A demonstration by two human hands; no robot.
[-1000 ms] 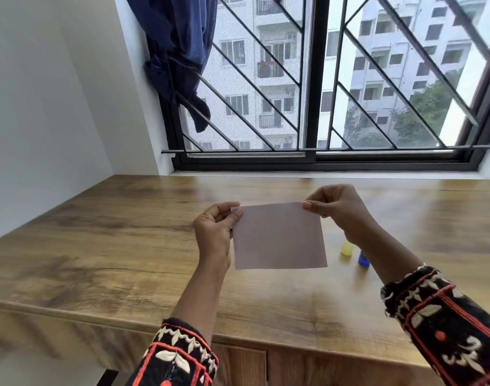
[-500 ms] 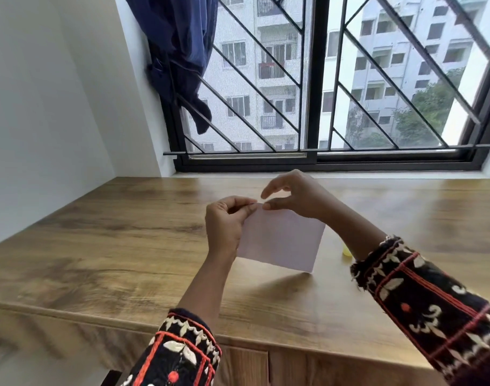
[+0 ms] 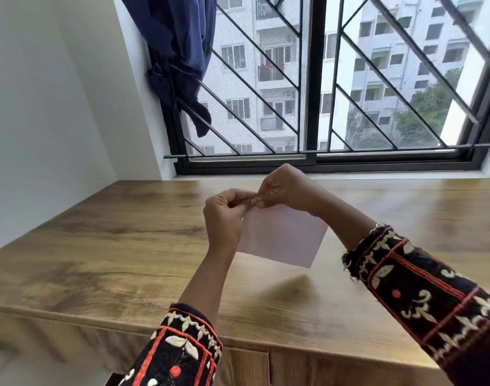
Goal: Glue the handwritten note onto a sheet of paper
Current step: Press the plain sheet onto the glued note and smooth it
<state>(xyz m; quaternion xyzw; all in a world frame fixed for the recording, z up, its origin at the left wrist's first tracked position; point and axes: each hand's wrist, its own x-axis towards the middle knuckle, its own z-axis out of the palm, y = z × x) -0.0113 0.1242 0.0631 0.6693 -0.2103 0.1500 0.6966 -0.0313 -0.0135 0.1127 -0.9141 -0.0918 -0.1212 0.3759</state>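
We are pinching one pale paper sheet at its top-left corner with both hands, left hand and right hand, above the bench.

Both hands raised, fingertips meeting: left hand & right hand each in pinch grip.

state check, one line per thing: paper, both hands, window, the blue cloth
paper: held above the desk, tilted, pinched at its top left corner
left hand: shut on paper corner
right hand: shut on same corner
window: closed, barred
blue cloth: hanging on the bars
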